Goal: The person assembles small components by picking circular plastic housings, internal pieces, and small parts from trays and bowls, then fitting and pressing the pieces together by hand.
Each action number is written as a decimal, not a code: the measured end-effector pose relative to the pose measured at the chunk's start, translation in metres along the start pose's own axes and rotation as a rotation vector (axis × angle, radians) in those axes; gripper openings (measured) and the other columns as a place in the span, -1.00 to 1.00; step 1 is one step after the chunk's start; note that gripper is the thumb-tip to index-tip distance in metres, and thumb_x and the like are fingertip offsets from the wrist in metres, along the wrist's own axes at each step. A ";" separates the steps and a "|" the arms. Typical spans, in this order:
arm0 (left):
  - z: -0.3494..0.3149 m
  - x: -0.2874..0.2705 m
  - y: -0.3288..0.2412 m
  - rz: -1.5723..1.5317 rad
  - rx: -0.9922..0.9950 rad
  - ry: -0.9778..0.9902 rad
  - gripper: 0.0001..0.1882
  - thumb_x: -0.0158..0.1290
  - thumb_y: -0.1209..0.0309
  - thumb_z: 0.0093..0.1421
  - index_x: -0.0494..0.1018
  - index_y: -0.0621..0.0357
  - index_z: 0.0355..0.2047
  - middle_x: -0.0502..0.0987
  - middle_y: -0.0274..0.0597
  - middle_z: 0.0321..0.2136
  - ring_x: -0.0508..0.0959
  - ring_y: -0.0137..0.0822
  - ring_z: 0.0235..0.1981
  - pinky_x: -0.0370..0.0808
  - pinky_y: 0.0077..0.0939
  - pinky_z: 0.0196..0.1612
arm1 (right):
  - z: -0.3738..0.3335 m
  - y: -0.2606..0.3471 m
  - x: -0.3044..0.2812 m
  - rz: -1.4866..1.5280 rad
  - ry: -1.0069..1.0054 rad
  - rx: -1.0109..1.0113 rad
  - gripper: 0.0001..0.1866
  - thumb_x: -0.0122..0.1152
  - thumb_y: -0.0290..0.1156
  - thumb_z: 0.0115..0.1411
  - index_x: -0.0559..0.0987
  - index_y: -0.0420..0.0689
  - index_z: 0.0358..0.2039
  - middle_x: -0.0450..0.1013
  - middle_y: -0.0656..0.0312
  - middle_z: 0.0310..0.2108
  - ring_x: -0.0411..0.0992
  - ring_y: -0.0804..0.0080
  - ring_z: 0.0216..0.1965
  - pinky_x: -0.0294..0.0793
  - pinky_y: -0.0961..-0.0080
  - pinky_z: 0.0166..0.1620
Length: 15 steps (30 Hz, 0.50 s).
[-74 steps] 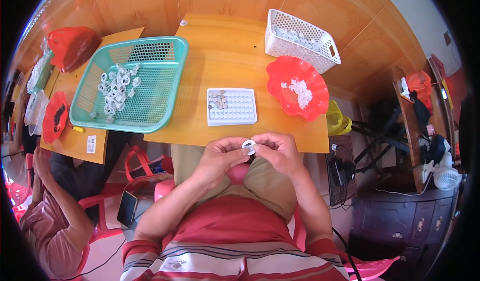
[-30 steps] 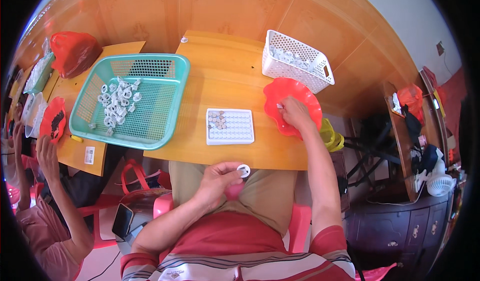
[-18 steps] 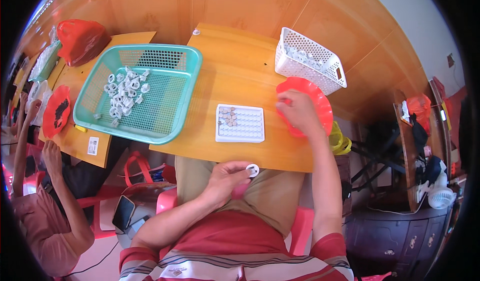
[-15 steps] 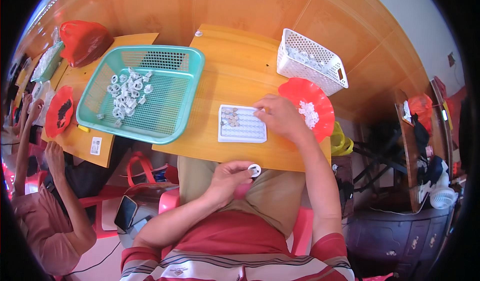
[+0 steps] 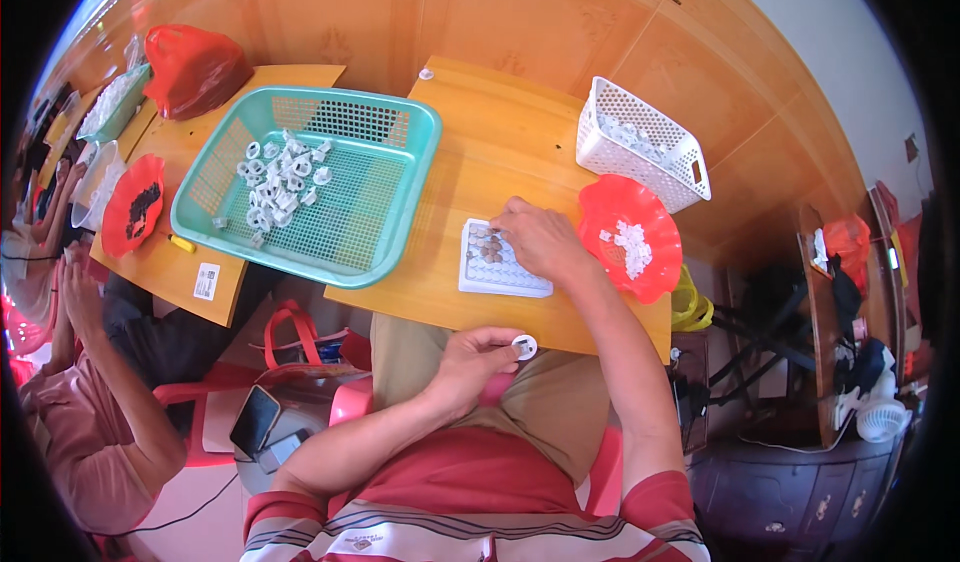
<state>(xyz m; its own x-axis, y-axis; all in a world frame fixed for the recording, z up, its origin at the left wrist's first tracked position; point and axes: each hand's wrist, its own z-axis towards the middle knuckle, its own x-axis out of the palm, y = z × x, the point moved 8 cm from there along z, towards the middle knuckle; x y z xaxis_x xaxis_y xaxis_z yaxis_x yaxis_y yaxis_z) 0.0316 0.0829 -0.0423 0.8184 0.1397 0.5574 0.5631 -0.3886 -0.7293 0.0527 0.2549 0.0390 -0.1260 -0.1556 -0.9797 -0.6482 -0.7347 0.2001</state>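
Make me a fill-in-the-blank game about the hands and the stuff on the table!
1. The left hand holds a round part coloured ____.
2. The tray by the right hand stands to the ____ of the green basket.
3. The dish holding small white pieces is coloured ____.
4. The white basket is ____ than the green basket.

Missing words: white; right; red; smaller.
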 end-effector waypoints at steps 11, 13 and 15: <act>0.001 0.001 0.001 0.009 0.000 -0.002 -0.77 0.12 0.50 0.22 0.52 0.30 -0.12 0.60 -0.22 -0.23 0.55 -0.49 -0.28 0.51 -0.63 -0.20 | 0.000 -0.002 -0.001 0.054 -0.045 -0.040 -0.83 0.12 -0.41 0.18 0.65 -0.05 -0.27 0.48 0.23 -0.25 0.50 0.13 -0.25 0.47 0.20 -0.22; 0.001 0.002 0.000 0.013 -0.001 -0.005 -0.77 0.12 0.50 0.22 0.52 0.30 -0.12 0.60 -0.22 -0.23 0.55 -0.49 -0.29 0.51 -0.64 -0.21 | 0.000 -0.001 -0.001 0.050 -0.046 -0.053 -0.84 0.12 -0.41 0.18 0.65 -0.06 -0.27 0.48 0.23 -0.25 0.50 0.12 -0.26 0.47 0.20 -0.23; 0.000 0.001 0.000 0.018 -0.012 -0.017 -0.78 0.12 0.50 0.22 0.52 0.30 -0.13 0.59 -0.23 -0.23 0.54 -0.50 -0.31 0.51 -0.64 -0.21 | 0.000 -0.003 0.000 0.027 -0.021 -0.032 -0.84 0.10 -0.44 0.18 0.63 -0.09 -0.29 0.48 0.20 -0.25 0.50 0.08 -0.26 0.47 0.17 -0.23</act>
<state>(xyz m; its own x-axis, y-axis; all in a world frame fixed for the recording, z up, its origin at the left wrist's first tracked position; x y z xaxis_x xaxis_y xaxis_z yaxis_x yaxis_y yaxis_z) 0.0327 0.0829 -0.0416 0.8304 0.1477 0.5373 0.5468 -0.4018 -0.7345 0.0543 0.2572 0.0381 -0.1592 -0.1622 -0.9738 -0.6198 -0.7514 0.2265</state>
